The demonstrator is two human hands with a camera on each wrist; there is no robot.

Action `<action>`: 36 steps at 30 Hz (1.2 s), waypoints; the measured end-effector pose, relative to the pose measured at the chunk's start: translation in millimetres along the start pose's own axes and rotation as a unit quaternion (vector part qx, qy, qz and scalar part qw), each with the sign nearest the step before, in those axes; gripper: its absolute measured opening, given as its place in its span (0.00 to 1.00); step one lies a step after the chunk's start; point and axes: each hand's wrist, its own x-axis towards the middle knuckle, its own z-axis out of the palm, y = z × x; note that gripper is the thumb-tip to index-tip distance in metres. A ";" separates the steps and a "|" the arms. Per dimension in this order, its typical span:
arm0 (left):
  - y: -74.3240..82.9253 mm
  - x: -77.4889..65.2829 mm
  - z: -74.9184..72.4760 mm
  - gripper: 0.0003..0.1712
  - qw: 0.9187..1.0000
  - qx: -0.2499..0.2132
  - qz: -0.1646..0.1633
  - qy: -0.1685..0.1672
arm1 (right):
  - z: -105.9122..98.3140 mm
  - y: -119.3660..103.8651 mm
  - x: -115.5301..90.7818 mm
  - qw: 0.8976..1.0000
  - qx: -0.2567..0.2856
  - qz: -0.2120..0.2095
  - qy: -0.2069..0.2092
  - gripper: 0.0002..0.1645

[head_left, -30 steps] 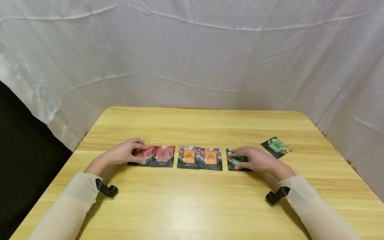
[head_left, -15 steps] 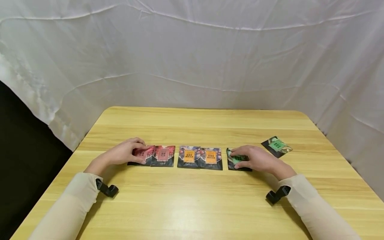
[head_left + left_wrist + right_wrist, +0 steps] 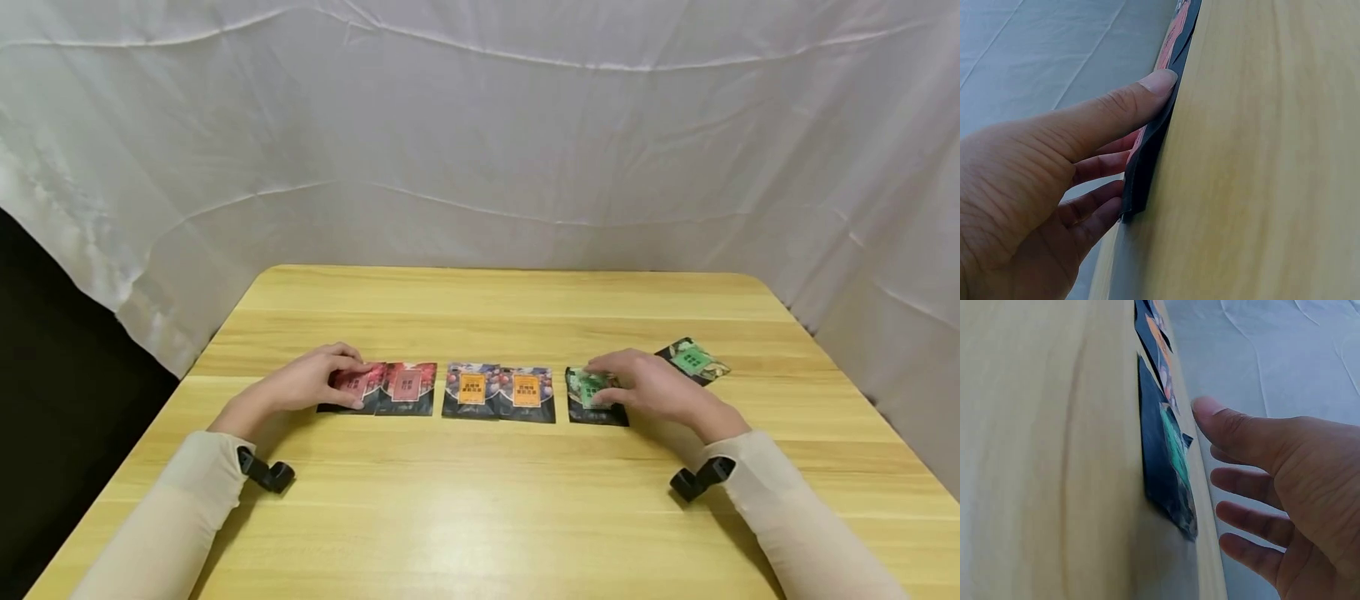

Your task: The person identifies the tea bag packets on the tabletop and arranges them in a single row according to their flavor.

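In the head view my left hand [image 3: 318,379] rests on the leftmost red-and-black sachet [image 3: 354,385], partly covering it. The left wrist view has the thumb pressing that sachet [image 3: 1150,147] near its black edge, with the other fingers along its far side. My right hand [image 3: 648,387] hovers over a green-and-black sachet [image 3: 583,386], fingers relaxed and holding nothing. Seen from the right wrist, the thumb and fingers stand apart from the green sachet [image 3: 1163,453], which lies on the table.
A second red sachet [image 3: 407,387] overlaps the first. Two orange-labelled sachets, left [image 3: 471,392] and right [image 3: 527,393], lie mid-row. Another green sachet [image 3: 692,360] sits askew behind the right hand. A pale curtain [image 3: 480,150] hangs behind the wooden table [image 3: 465,500].
My right hand has lifted off the green sachet and shifted slightly right, uncovering more of its label. The left hand stays on the red sachet.
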 end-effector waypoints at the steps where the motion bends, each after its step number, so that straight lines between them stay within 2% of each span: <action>1: 0.1 -0.2 -0.3 0.37 1.000 0.001 0.001 0.000 | -1.3 1.4 -0.3 1.000 0.000 0.004 0.002 0.30; 10: 0.8 -0.5 -1.5 0.37 1.000 0.001 -0.001 0.004 | -15.9 26.8 -7.4 0.998 0.002 0.035 0.043 0.32; 16: 0.4 -0.7 -1.9 0.37 1.000 0.005 0.003 0.006 | -28.1 48.1 -18.2 0.996 -0.002 0.077 0.055 0.34; 25: -0.3 -1.2 -2.5 0.38 1.000 0.000 0.001 0.003 | -40.4 77.1 -33.1 0.991 -0.022 0.125 0.048 0.40; 30: -0.8 -1.0 -1.6 0.38 1.000 -0.003 -0.009 -0.001 | -42.1 91.2 -40.3 0.989 -0.016 0.146 0.031 0.46; 36: -0.3 -0.3 -0.7 0.38 1.000 -0.007 -0.003 0.000 | -38.8 100.8 -46.8 0.986 -0.017 0.162 0.026 0.47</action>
